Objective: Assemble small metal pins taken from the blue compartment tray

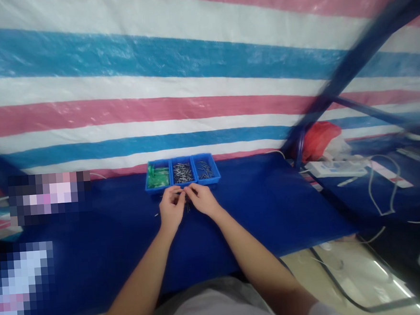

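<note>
My left hand [171,209] and my right hand [203,200] meet over the dark blue table, just in front of a row of three blue bins. Fingertips of both are pinched close together, almost touching. What they hold is too small and too hidden to name. A few thin dark pieces [188,207] show just below the fingers. In the left bin [158,189] lie green pieces [158,176]. Slim metal pins or screws [182,173] fill the middle bin. Fewer similar metal pieces [204,169] lie in the right bin. A tiny pale piece [157,214] is left of my left hand.
Behind the table [270,196] hangs a striped plastic sheet [154,84]. A dark blue frame post [334,81] slants up at the right. Beyond it are a red bag [318,138], a white box [336,169] and a looped cable [370,189] on another table. Blurred-out patches cover the left side.
</note>
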Tool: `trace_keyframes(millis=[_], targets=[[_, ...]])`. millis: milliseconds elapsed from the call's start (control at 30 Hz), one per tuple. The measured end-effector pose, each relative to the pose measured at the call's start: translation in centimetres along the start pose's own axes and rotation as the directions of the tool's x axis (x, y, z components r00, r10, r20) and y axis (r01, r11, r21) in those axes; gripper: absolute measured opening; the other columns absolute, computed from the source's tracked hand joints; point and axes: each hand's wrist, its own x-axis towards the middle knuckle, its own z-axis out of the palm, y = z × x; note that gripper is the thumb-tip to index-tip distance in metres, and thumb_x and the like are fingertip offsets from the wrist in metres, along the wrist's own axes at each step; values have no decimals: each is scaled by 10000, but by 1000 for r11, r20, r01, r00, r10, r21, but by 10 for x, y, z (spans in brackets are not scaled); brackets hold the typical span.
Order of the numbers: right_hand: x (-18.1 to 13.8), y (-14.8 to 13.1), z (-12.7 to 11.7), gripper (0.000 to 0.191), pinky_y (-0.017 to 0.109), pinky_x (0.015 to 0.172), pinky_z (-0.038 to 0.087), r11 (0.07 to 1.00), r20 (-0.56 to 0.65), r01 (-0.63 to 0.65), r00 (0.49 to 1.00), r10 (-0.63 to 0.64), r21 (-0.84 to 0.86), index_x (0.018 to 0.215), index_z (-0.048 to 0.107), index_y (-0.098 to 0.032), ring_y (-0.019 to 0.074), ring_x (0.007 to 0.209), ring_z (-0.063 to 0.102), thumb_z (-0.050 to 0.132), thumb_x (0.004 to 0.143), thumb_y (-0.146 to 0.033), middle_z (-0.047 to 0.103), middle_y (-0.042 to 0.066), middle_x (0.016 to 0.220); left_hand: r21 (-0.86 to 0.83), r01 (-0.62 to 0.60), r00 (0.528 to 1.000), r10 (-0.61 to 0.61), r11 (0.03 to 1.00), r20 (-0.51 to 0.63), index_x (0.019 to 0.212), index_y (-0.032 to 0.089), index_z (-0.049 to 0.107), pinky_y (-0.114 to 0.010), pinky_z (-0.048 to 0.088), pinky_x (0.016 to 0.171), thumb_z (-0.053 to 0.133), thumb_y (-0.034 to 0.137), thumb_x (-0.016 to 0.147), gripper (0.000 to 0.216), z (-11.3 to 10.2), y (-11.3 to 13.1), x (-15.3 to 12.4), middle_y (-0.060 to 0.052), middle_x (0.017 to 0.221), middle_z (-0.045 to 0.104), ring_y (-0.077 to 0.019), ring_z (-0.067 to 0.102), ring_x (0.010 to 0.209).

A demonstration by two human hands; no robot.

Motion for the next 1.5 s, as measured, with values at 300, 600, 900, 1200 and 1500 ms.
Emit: trace_keyframes(millis=[300,600,900,1200,1500], targets=[[0,-1,-1,244,273,643,453,1000,-12,22,1000,-22,18,824,666,-201,161,677,607,533,966,-347,688,15,760,31,-11,1000,12,999,-12,1097,202,611,-287,574,673,689,355,853,298,-1,-3,1,-52,926,709,-149,682,720],[0,0,2,118,274,720,487,989,17,120,992,-122,87,973,689,-208,165,801,653,590,930,-254,721,36,916,80,-20,999,22,997,-25,1085,207,604,-247,508,603,599,378,921,238,-4,2,3,19,738,620,-110,607,577],[0,-1,-3,292,269,667,434,999,20,47,999,-47,-9,800,633,-202,164,697,602,479,1009,-337,667,18,756,15,16,1000,-16,1000,-21,1083,203,616,-281,578,665,700,394,848,314,-2,3,0,-72,1062,709,-135,695,688],[1,0,-1,210,279,710,476,998,-34,59,998,-58,28,867,676,-207,169,745,630,546,971,-336,699,26,815,40,-22,1000,22,999,-13,1056,201,620,-253,548,602,657,382,880,255,-2,2,0,-22,838,680,-123,655,626],[1,0,4,172,297,718,522,985,-65,45,997,-34,165,1024,706,-209,168,745,652,614,896,-276,711,27,830,-30,29,999,-29,999,-19,1079,201,596,-259,552,613,686,394,861,305,-3,3,2,-19,858,683,-122,665,615]])
